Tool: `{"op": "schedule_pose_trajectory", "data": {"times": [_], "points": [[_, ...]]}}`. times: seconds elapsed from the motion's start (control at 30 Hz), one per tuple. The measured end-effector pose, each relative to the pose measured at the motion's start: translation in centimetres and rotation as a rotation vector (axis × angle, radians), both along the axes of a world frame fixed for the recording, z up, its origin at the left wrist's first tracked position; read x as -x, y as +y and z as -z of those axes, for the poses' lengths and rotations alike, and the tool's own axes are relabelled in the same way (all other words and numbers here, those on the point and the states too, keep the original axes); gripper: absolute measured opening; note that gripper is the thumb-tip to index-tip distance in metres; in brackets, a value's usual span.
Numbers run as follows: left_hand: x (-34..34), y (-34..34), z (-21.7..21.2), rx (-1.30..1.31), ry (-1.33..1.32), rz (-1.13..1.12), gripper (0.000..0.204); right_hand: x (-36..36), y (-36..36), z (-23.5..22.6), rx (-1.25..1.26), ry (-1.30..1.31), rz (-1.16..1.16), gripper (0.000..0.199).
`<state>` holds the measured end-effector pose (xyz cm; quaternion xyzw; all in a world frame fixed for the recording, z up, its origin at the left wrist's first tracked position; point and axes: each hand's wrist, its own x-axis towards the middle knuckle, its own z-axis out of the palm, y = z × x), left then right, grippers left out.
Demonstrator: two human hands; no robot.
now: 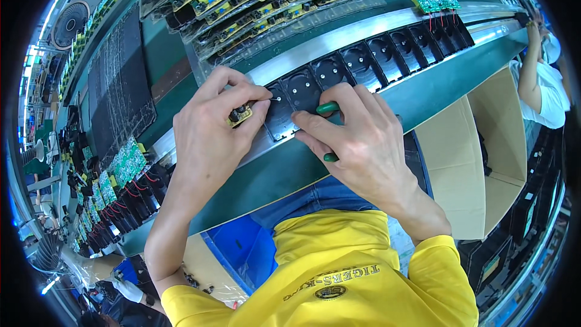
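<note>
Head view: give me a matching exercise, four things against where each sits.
Things:
1. small yellow part
2. green-handled tool
3. cardboard box
4. fan

Places:
A. upper left, far end of the bench
B. in the right hand
C. right of the person, below the bench edge
D. pinched in the left hand, at the end of the black socket strip

Pairs: 1-D, 2-B, 3-C, 4-A

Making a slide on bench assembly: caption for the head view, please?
Left hand holds a small yellow circuit module at a black socket housing; right hand grips a green-handled tool.
</note>
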<state>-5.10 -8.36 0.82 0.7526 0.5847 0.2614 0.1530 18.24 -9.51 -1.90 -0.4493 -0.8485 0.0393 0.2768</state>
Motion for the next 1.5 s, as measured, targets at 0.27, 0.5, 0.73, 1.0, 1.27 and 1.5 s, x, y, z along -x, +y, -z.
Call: {"op": "schedule_pose_trajectory", "data": {"times": [0.27,0.5,0.73,1.0,1.27,1.5], "points": [[-0.1,0.3,0.4,-0.125,0.178,0.028,0.007,0.1,-0.1,0.2,0.009,0.036,0.002,0.02],[-0.6,0.5,0.2,-0.144,0.245,0.041,0.006,0.1,-0.1,0.2,0.028,0.049,0.0,0.02],[-1.2,0.6,0.3,-0.159,0.27,0.049,0.008,-0.1,0.1,0.5,0.02,0.045,-0.008,0.027],[-1.0,0.1,0.3,-0.23,0.372,0.073,0.004,1.4,1.4,-3.0,0.218,0.509,-0.167,0.025],[-1.3,0.1,0.3,-0.138,0.346,0.054,0.005,6.9,6.5,-3.1,0.624,1.681,-0.373,0.029],[-0.6,-0.1,0.9,-0.177,0.336,0.032,0.006,9.1,7.3,-1.7,0.688,1.691,-0.348,0.03]]}}
